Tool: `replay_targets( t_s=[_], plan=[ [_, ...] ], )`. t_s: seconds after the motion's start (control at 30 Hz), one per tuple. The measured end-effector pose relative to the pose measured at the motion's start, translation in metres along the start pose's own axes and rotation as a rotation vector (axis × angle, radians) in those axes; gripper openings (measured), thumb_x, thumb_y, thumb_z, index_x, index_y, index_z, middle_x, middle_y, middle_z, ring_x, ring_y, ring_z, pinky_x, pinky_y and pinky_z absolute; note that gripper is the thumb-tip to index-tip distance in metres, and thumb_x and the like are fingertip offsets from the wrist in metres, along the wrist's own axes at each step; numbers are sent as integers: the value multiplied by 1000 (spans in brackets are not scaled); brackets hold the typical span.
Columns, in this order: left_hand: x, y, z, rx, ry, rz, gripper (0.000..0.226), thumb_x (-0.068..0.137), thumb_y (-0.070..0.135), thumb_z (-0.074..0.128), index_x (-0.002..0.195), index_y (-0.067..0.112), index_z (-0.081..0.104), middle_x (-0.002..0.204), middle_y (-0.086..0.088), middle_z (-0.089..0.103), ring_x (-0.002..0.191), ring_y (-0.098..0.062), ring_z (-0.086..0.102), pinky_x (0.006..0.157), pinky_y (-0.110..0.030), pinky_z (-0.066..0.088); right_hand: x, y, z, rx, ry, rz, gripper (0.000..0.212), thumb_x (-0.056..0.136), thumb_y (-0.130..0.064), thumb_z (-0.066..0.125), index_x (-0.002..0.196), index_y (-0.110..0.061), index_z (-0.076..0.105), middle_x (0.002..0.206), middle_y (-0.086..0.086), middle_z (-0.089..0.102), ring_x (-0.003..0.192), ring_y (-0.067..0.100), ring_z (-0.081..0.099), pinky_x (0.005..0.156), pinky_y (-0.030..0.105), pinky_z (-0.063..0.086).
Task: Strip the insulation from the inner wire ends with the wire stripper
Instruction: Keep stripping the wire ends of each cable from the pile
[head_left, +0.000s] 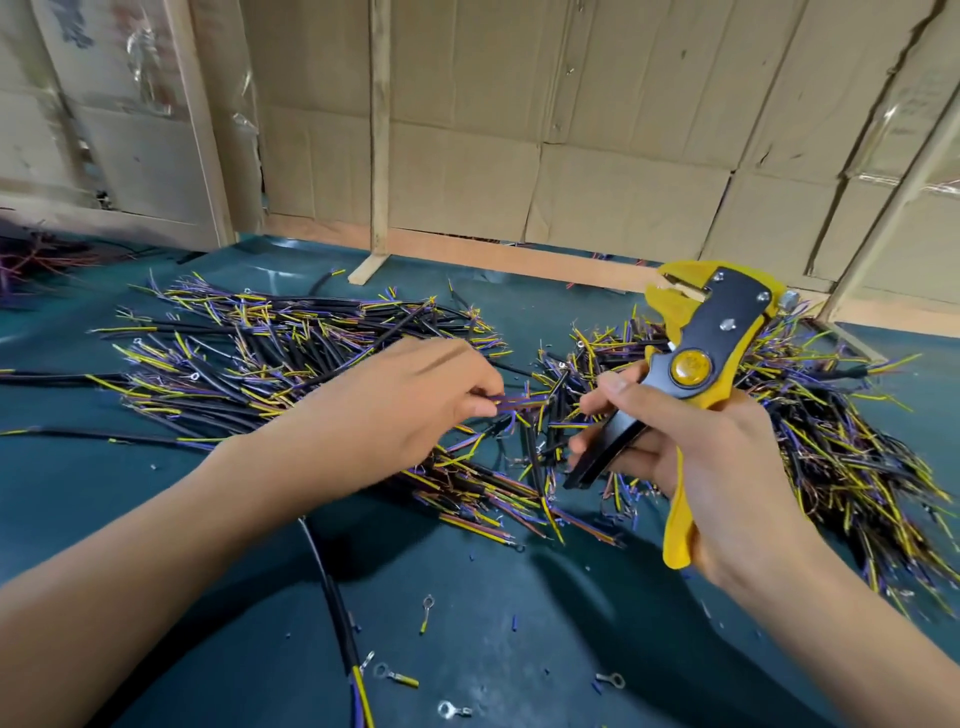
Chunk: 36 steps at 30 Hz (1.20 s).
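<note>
My right hand (711, 457) grips a yellow and black wire stripper (696, 353), jaws pointing up and away, handles spread apart. My left hand (410, 405) reaches into the middle of the table and pinches the purple inner wires of a short black cable (519, 402) at its fingertips. The cable end lies level, pointing right toward the stripper, a short gap away from it. Two large heaps of black cables with yellow and purple inner wires lie on the table: one heap at the left (270, 353), another at the right (831, 415).
The table has a dark green mat (467, 597) strewn with insulation bits and loose ring terminals (397, 675). One long black cable (337, 613) runs toward me at the front. Cardboard walls with wooden battens (379, 130) close off the back.
</note>
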<state>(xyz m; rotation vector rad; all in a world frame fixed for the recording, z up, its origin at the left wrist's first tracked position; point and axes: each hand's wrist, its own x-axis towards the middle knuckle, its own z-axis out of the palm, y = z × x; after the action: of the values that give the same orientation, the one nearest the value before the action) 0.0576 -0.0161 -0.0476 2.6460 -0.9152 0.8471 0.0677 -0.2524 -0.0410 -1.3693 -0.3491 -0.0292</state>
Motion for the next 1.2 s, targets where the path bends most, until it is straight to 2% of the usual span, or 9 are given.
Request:
replay_targets(
  t_s=[0.17,0.3,0.4,0.5,0.67,0.83,1.0,1.1,1.2],
  plan=[
    [0,10,-12,36,215,133,18,99,12,60,104,-1,71,101,-11,68,92,-29,66,83,-45,54,-4,0,4,-3,-45,-32,26,68,-14,84,82,-8,64,82,18,71,63,42,66,69,57,62],
    [1,20,-11,190,216,264,15,105,10,50,115,3,59,104,-10,66,91,-32,65,81,-39,53,-10,-1,5,16,-205,-151,28,66,-16,81,86,-9,63,97,19,73,70,40,67,73,49,60],
    [2,30,-8,34,225,271,22,104,8,46,116,-2,61,111,-2,53,90,-28,60,78,-36,53,-11,1,9,-41,-175,-250,29,69,-4,79,89,-5,59,92,16,73,77,36,69,77,43,58],
    [3,37,-7,-233,228,130,21,101,8,55,115,0,68,101,-6,60,88,-17,59,83,-22,46,-12,2,11,-35,-128,-313,25,74,4,73,91,-3,56,89,16,73,72,37,68,73,42,60],
    [-1,39,-2,-672,64,-245,8,96,23,63,99,21,71,79,11,68,63,-6,61,60,-15,46,-9,-3,8,-47,-84,-298,25,74,-2,77,81,-24,67,85,9,73,74,34,69,73,37,58],
    [-2,39,5,-1006,-17,-467,18,94,28,58,95,12,65,81,-1,72,51,-13,57,43,-20,40,-8,5,9,-122,-68,-201,19,72,-7,79,77,-24,72,86,12,76,75,38,71,77,48,61],
    [1,42,6,-1061,-79,-535,18,99,25,53,97,9,61,86,-6,76,41,-16,50,40,-17,35,-8,9,10,-57,-44,-105,18,69,-4,80,75,-15,66,80,20,71,69,40,69,77,52,61],
    [3,45,7,-1120,16,-587,20,92,28,61,94,8,66,79,-7,74,42,-11,39,41,-17,30,-7,9,12,-11,-13,-79,30,74,7,81,74,-20,69,75,18,70,65,39,67,75,63,59],
    [4,44,6,-1231,58,-686,18,79,28,71,85,11,72,64,-5,65,42,-10,32,40,-18,27,-6,9,11,23,-11,-62,30,79,12,75,76,-16,67,72,11,68,61,36,66,72,63,59]
  ],
)
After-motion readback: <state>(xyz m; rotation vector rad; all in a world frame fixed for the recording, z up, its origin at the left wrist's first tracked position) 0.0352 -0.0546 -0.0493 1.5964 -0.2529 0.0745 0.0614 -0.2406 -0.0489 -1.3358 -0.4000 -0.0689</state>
